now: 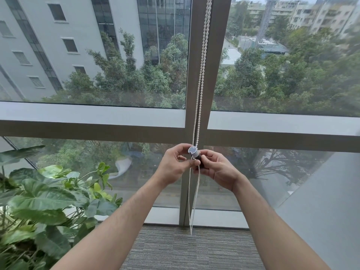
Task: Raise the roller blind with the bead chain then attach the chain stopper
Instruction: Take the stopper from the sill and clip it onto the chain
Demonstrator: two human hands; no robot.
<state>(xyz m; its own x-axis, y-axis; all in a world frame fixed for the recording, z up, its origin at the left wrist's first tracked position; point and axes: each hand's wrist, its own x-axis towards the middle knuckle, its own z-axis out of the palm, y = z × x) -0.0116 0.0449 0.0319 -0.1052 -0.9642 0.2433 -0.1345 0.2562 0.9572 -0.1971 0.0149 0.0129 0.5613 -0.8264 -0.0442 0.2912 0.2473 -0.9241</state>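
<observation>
Both steps look nearly finished: no blind covers the glass, and the left hand (176, 164) and right hand (216, 168) grasp the small grey-capped dark cylindrical chain stopper (195, 155), fitting it on the white bead chain (202, 65).

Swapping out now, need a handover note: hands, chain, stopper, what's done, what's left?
Left hand: pinching the bead chain just below the chain stopper.
Right hand: gripping the stopper's dark body.
Chain hangs in front of the window mullion; its loop ends near the carpet.
Done: no blind fabric in view, so it appears raised.
Left: cannot tell whether the stopper is locked on; seat it, then let go.
</observation>
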